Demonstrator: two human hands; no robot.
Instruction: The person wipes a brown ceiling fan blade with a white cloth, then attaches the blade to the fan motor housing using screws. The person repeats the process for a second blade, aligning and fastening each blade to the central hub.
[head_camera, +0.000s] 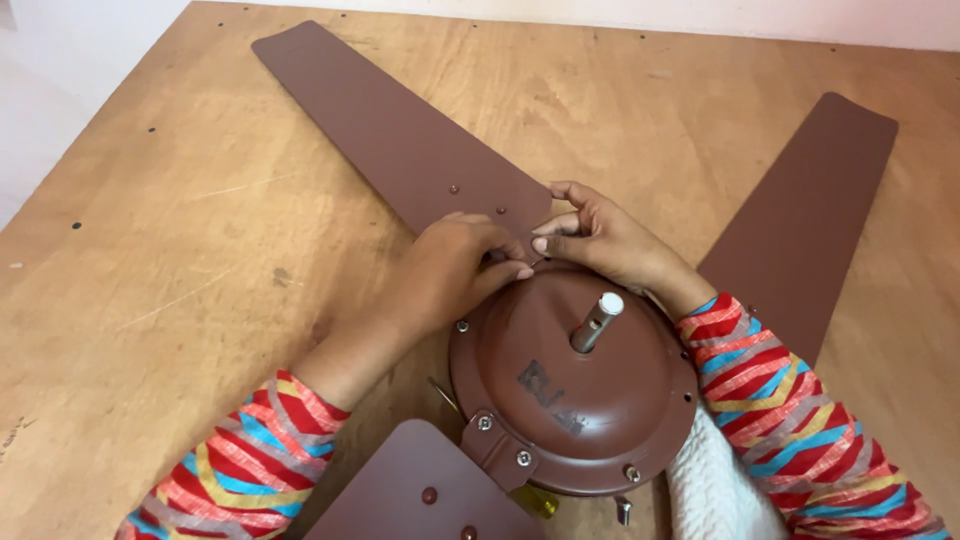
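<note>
Head view: brown ceiling fan lies on a plywood table (150, 250), motor housing (575, 385) near centre-right with its short shaft (595, 320) pointing up. Three blades radiate: far-left blade (400, 130), right blade (800, 220), near blade (420, 490) cut off by the frame edge.

Left hand (450, 270) and right hand (600, 235) meet at the root of the far-left blade, where it joins the housing. Fingertips of both hands are drawn together in a pinch at that joint; whatever small part sits between them is hidden, so I cannot tell if anything is held. Two screw heads show on the blade just beyond the hands.

Handling, as judged: housing looks like painted metal, rigid and heavy for its size; glossy paint likely slick. Blades look thin and stiff but long, so they would lever and bend if lifted by the tips. Best hold is under the housing rim or at the blade brackets (495, 440), not mid-blade.

Surface: worn plywood, scratched, small dark holes and stains, flat and not slippery. Pale wall along the far and left edges. Striped sleeves (250, 460) cover both forearms; white knit fabric (710, 480) near right.
</note>
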